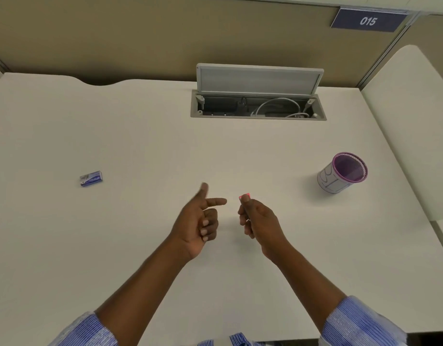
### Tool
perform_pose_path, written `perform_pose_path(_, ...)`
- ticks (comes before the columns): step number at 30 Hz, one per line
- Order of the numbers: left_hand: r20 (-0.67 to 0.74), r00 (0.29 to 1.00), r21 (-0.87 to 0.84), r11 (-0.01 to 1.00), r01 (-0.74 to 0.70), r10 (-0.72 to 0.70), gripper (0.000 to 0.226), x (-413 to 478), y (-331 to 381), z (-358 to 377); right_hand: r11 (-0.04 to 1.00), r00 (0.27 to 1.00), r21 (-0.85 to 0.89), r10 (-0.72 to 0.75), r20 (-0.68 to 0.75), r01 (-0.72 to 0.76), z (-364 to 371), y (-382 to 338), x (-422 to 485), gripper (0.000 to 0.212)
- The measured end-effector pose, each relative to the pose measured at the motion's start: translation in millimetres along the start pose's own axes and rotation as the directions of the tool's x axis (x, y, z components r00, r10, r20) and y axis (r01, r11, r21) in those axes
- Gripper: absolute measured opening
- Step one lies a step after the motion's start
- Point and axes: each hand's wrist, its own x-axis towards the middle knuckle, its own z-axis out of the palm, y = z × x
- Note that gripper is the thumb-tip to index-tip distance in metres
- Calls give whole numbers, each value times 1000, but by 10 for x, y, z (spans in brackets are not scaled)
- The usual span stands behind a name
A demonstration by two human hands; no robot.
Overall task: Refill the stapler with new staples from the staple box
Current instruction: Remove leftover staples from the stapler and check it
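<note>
My right hand point(258, 219) is closed around a small pink stapler point(245, 196); only its pink tip shows above my thumb and fingers. My left hand point(199, 224) hovers just to the left of it, holding nothing, with thumb and index finger stretched out and the other fingers curled. The index fingertip points at the stapler, a short gap away. A small blue staple box point(91, 178) lies flat on the white desk point(140, 146), far to the left of both hands.
A purple mesh pen cup point(341, 174) stands at the right. At the back of the desk an open cable hatch point(258, 106) with its grey lid raised shows white cables. A tan partition carries a blue "015" sign point(368, 20). A white side panel rises at the right.
</note>
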Motion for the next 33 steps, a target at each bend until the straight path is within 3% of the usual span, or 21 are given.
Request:
perform_pose_path(2,58,998,-232,973,12,2,76,-49,31,-11,991,998,-125,-56,-42,50,30,114,82,57)
perform_pose_path(4,114,992,-339,941,-4,46,80,-106,57,9,931,989,-348,-140,-55,112,59,215,165,57)
perform_pose_path(8,183,974,-470,882,-33,134,87,-206,78,107,568,926,-783,-376,28,255,94,389,268,55)
perform_pose_path(11,209,961,-528,848,-43,179,95,-278,95,197,365,859,-880,-504,88,304,154,480,346,56)
perform_pose_path(15,213,953,-566,822,-59,215,103,-350,119,293,272,817,-933,-575,39,236,192,474,445,31)
perform_pose_path(21,211,947,-579,811,-79,243,111,-364,86,385,301,771,-909,-636,33,287,116,436,436,31)
perform_pose_path(25,210,946,-608,791,-72,247,116,-359,72,423,624,831,-725,-540,-131,291,-36,120,255,18)
perform_pose_path(27,202,946,-609,789,-82,254,117,-345,71,431,743,793,-551,-568,-219,380,-142,-148,19,5)
perform_pose_path(29,195,946,-609,788,-89,257,118,-337,70,454,714,726,-489,-655,-212,501,-227,-391,-286,8)
perform_pose_path(33,205,946,-613,786,-75,250,118,-329,62,549,548,663,-495,-744,81,675,-228,-554,-739,13)
